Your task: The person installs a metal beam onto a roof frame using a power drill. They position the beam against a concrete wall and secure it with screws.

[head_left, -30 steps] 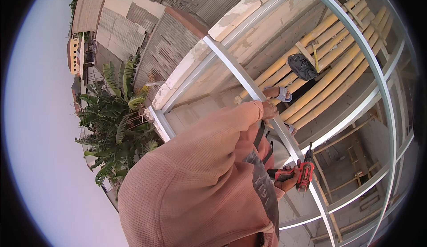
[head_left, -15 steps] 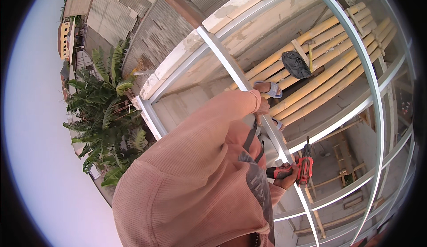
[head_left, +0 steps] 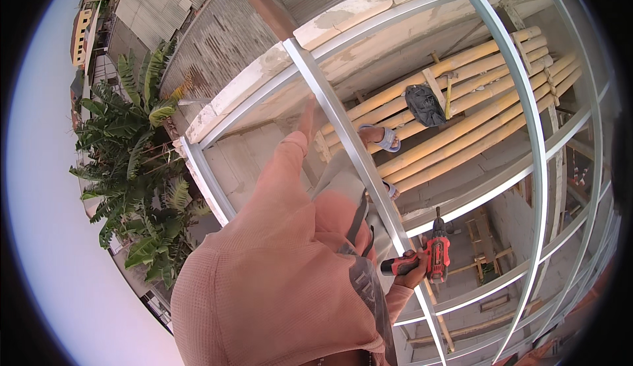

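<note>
My right hand [head_left: 413, 272] is wrapped round the grip of a red and black cordless drill [head_left: 438, 259], whose bit points away from me. It is beside the metal roof beam [head_left: 347, 132], which slants across in front of my body. My left arm stretches out past the other side of this beam. The left hand [head_left: 308, 117] is blurred, its fingers reaching out close to the beam's far part, with nothing visible in them. Whether they touch the metal I cannot tell.
Below, bamboo poles [head_left: 455, 132] form a platform where sandalled feet [head_left: 384, 138] stand. A black plastic bag [head_left: 425, 105] and a hammer [head_left: 448, 95] lie there. Curved metal bars [head_left: 531, 122] cross at right. A block wall top [head_left: 343, 18] runs behind; banana plants [head_left: 138, 168] grow at left.
My left hand has left its place low on the beam near my legs and swung out to the far left. The drill stays in my right hand; the whole view has shifted slightly.
</note>
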Action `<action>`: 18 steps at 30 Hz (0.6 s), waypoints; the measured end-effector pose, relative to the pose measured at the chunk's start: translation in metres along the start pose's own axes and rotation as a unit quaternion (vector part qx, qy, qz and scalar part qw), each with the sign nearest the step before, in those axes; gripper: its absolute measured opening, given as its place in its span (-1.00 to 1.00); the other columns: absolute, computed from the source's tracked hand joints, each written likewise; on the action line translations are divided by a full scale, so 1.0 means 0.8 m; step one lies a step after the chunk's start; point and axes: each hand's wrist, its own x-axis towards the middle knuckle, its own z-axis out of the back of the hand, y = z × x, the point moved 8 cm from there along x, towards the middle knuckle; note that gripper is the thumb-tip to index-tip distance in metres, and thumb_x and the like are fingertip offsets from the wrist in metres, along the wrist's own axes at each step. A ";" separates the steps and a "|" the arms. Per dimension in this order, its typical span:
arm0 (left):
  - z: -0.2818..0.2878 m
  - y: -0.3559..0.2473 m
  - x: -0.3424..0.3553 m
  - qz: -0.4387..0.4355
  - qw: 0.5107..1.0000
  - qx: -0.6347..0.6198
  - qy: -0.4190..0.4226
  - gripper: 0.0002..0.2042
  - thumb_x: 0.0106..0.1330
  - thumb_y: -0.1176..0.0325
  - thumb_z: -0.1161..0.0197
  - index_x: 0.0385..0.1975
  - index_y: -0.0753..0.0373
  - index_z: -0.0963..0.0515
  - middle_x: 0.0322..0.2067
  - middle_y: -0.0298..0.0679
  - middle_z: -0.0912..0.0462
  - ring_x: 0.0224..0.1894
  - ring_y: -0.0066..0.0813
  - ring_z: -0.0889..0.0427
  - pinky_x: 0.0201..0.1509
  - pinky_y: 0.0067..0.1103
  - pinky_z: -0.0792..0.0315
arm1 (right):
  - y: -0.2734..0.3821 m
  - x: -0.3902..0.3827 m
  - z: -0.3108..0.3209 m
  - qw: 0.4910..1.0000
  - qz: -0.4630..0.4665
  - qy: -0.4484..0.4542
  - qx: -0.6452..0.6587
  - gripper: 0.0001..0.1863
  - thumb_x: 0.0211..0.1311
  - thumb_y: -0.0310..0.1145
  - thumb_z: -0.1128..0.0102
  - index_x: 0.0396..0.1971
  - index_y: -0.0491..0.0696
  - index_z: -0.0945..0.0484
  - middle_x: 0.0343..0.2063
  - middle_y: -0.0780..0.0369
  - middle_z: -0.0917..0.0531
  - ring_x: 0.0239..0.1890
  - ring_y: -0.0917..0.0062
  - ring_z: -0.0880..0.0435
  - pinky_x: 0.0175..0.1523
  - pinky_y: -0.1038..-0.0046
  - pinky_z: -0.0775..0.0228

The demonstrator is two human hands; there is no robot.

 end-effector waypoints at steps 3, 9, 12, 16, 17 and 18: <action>-0.057 0.000 0.016 0.009 0.992 -0.047 0.119 0.08 0.15 -0.44 -0.27 0.50 0.20 -0.05 0.26 -0.05 -0.39 0.21 -0.19 -0.47 0.28 -0.26 -0.38 | 0.020 -0.015 -0.014 0.999 0.005 0.000 -0.042 -0.49 0.16 -0.45 -0.11 0.16 -0.18 -0.43 0.15 0.15 -0.59 -0.47 0.53 -0.57 -0.35 0.47 -0.49; -0.074 0.016 0.042 -0.003 0.997 -0.075 0.024 -0.33 0.09 -0.03 -0.51 0.11 0.27 -0.47 -0.16 -0.17 -0.64 -0.14 -0.40 -0.66 -0.18 -0.32 -0.56 | 0.045 -0.015 -0.056 0.997 0.008 0.006 -0.077 -0.51 0.17 -0.46 -0.16 0.14 -0.21 -0.46 0.09 0.16 -0.61 -0.46 0.55 -0.56 -0.33 0.49 -0.47; -0.083 0.022 0.045 -0.005 0.999 -0.032 -0.038 -0.49 0.08 0.11 -0.44 -0.04 0.34 -0.57 -0.26 -0.10 -0.69 -0.22 -0.29 -0.70 -0.18 -0.31 -0.54 | 0.037 0.003 -0.060 0.995 -0.010 0.028 -0.096 -0.49 0.19 -0.44 -0.13 0.18 -0.17 -0.46 0.08 0.17 -0.63 -0.47 0.56 -0.57 -0.33 0.50 -0.48; -0.028 0.017 0.066 -0.137 0.963 0.043 -0.227 -0.44 0.07 0.12 -0.40 -0.02 0.43 -0.56 -0.27 0.01 -0.71 -0.24 -0.04 -0.69 -0.07 -0.24 -0.50 | 0.049 0.000 -0.137 0.983 -0.011 0.100 -0.152 -0.47 0.21 -0.40 -0.13 0.21 -0.14 -0.46 -0.20 0.23 -0.66 -0.48 0.57 -0.57 -0.37 0.49 -0.49; -0.043 0.018 0.049 -0.111 0.961 0.087 -0.237 -0.42 0.07 0.12 -0.39 0.00 0.46 -0.55 -0.28 0.04 -0.72 -0.25 0.03 -0.68 -0.03 -0.22 -0.49 | 0.047 0.003 -0.133 0.984 -0.007 0.090 -0.156 -0.47 0.21 -0.40 -0.13 0.21 -0.14 -0.46 -0.20 0.23 -0.66 -0.48 0.57 -0.57 -0.37 0.49 -0.49; -0.042 0.015 0.044 -0.102 0.967 0.080 -0.221 -0.42 0.07 0.10 -0.40 -0.01 0.44 -0.54 -0.32 0.03 -0.71 -0.28 -0.04 -0.67 -0.07 -0.25 -0.50 | 0.045 0.008 -0.136 0.980 0.000 0.101 -0.169 -0.47 0.20 -0.40 -0.14 0.21 -0.15 -0.47 -0.25 0.24 -0.63 -0.48 0.58 -0.57 -0.38 0.50 -0.48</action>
